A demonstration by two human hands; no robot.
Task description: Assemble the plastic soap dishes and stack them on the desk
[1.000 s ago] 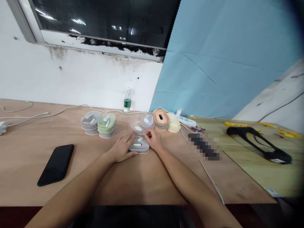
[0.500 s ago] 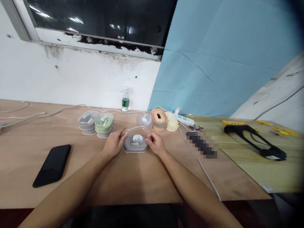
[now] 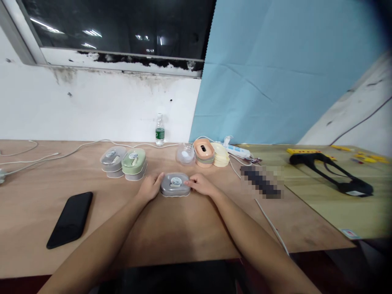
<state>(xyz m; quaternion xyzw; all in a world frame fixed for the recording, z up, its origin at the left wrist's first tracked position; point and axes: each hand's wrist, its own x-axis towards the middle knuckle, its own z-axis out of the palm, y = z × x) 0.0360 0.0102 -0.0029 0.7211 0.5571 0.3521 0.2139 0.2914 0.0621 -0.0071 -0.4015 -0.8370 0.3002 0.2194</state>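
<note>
Now lowered lid (image 3: 168, 178) onto box (image 3: 175, 192) betw. half-curled L hand (image 3: 151, 187) & R hand (image 3: 201, 185); can't confirm grip; prob. covered.

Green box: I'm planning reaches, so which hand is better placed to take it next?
Probably the left hand: it is nearer the green box, while the right hand is across the gray box between them.

The wooden tabletop (image 3: 183, 228) is viewed from the person's head, forward and down along both forearms (image 3: 110, 228); the left hand (image 3: 151, 187) and right hand (image 3: 202, 185) are framed mid-range, white wall (image 3: 101, 102) and window (image 3: 122, 28) faced beyond.
</note>
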